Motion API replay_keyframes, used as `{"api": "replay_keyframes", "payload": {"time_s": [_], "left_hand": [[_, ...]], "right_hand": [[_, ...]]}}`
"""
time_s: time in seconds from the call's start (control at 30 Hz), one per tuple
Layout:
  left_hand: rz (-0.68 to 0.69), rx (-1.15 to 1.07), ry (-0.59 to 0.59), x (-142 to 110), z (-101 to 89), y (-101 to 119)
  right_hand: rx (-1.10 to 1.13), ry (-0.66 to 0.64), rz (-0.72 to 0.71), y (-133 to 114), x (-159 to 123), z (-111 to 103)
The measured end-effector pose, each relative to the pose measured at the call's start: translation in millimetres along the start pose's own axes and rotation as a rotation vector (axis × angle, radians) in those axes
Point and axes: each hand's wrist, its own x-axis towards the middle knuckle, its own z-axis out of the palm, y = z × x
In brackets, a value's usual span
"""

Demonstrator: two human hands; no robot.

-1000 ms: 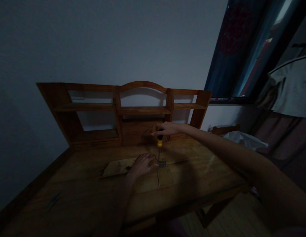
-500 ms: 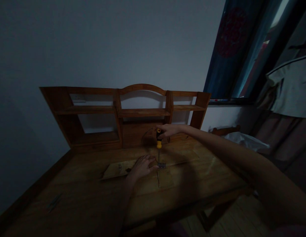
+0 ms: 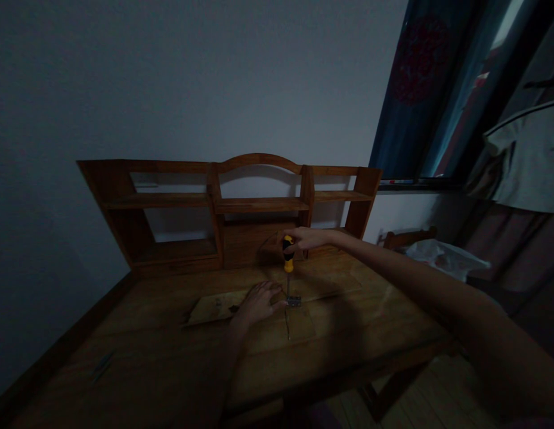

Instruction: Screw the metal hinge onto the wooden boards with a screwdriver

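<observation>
My right hand (image 3: 309,237) is closed round the handle of a yellow and black screwdriver (image 3: 288,266). The screwdriver stands upright, its tip down at a small metal hinge (image 3: 294,302). My left hand (image 3: 257,302) lies with fingers spread on a pale wooden board (image 3: 209,307), its thumb reaching to the left edge of the hinge. Whether the thumb presses on the hinge I cannot tell. Another flat wooden piece (image 3: 303,326) lies under and in front of the hinge. The screw under the tip is too small to make out.
All this rests on a wooden desk (image 3: 160,369) with a shelf unit (image 3: 259,205) along its back. A thin, light-coloured item (image 3: 101,366) lies at the desk's left. Beyond the right edge are a chair (image 3: 408,238) with a plastic bag (image 3: 446,257) and a hanging shirt (image 3: 527,155).
The fingers of my right hand have shifted on the handle, showing more of its yellow and black top. The screwdriver stays on the hinge and my left hand keeps its place.
</observation>
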Motion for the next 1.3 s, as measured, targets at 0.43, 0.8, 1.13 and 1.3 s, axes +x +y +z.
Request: {"api": "replay_keyframes", "payload": {"time_s": [0.43, 0.8, 1.13, 1.3], "left_hand": [[-0.004, 0.002, -0.018, 0.8, 1.3, -1.2], [-0.013, -0.012, -0.019, -0.4, -1.8, 1.7], [-0.015, -0.018, -0.02, 0.4, -0.5, 0.5], [-0.005, -0.014, -0.016, -0.2, -0.3, 0.3]], "right_hand": [[0.042, 0.045, 0.03, 3.8, 4.7, 2.2], [0.009, 0.09, 0.101, 11.8, 15.8, 16.0], [0.003, 0.067, 0.098, 2.9, 15.6, 13.0], [0.028, 0.054, 0.086, 0.3, 17.0, 9.5]]}}
